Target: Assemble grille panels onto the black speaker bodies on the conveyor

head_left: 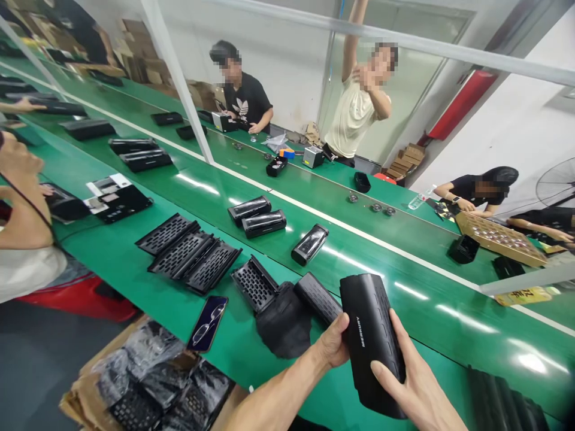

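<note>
A black plastic speaker housing [369,335] with white lettering on its side is held upright and slightly tilted between both my hands. My left hand [335,346] grips its left edge, thumb on the near face. On the right, my right hand [411,377] wraps round the lower part, thumb across the front. Just left of it lie a slotted black housing [318,297], a crumpled black cloth [285,326] and a perforated black grille panel [255,282]. Farther left, several more grille panels [188,251] lie side by side on the green table [179,317].
A phone with eyeglasses [208,323] lies near the table edge, above a carton [85,383] of wrapped grilles. Black housings [309,244] stand on the green conveyor [381,263]. A white post [182,84] rises beyond. Co-workers sit and stand opposite; another person's arm [22,203] is at left.
</note>
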The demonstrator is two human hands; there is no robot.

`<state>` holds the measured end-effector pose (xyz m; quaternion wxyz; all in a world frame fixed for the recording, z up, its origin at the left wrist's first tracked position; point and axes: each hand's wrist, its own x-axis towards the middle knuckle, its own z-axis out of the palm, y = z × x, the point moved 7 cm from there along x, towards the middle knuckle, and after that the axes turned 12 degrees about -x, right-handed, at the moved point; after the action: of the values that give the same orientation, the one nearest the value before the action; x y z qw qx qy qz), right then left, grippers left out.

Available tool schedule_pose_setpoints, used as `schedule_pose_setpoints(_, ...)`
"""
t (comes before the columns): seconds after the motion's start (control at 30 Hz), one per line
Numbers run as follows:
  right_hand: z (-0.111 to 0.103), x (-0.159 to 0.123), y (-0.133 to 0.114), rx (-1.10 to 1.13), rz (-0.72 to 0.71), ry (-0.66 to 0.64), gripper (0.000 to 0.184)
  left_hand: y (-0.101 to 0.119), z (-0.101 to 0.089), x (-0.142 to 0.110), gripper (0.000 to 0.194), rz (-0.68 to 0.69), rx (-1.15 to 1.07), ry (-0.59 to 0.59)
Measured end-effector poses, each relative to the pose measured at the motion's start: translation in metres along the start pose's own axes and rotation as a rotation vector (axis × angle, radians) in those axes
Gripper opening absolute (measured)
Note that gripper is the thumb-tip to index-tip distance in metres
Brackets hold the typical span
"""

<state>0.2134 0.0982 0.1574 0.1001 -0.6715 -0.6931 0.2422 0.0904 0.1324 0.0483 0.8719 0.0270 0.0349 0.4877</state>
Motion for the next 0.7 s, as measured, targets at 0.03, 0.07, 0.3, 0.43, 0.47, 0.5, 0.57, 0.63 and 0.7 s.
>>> schedule_pose_setpoints(0.03,0.001,0.001,0.004,0.006,-0.004,-0.023,0.099,-0.002,0.0,0.0,0.089,-0.009,0.001,0.001)
schedule_pose_setpoints(0.07,0.002,0.003,0.008,0.015,-0.007,-0.051,0.1,-0.005,-0.001,0.001,0.089,-0.018,0.002,0.005)
schedule_pose_setpoints(0.3,-0.002,0.01,0.033,0.17,-0.035,-0.052,0.091,-0.004,-0.008,0.014,0.075,0.067,-0.011,0.154)
schedule_pose_setpoints(0.43,0.008,-0.017,0.038,0.166,0.015,0.306,0.103,0.016,-0.002,0.019,0.082,0.238,0.037,0.204)
schedule_pose_setpoints(0.47,0.015,-0.024,0.037,0.169,0.04,0.368,0.109,0.019,0.001,0.02,0.085,0.268,0.056,0.213)
schedule_pose_setpoints(0.5,0.022,-0.028,0.034,0.177,0.066,0.422,0.113,0.021,0.003,0.021,0.087,0.29,0.075,0.219)
schedule_pose_setpoints(0.57,0.029,-0.033,0.029,0.216,0.119,0.524,0.109,0.02,0.007,0.024,0.088,0.303,0.117,0.225)
schedule_pose_setpoints(0.63,0.025,-0.032,0.026,0.262,0.144,0.591,0.099,0.02,0.011,0.027,0.088,0.293,0.177,0.223)
schedule_pose_setpoints(0.7,0.014,-0.03,0.028,0.291,0.146,0.593,0.091,0.026,0.017,0.03,0.091,0.242,0.243,0.201)
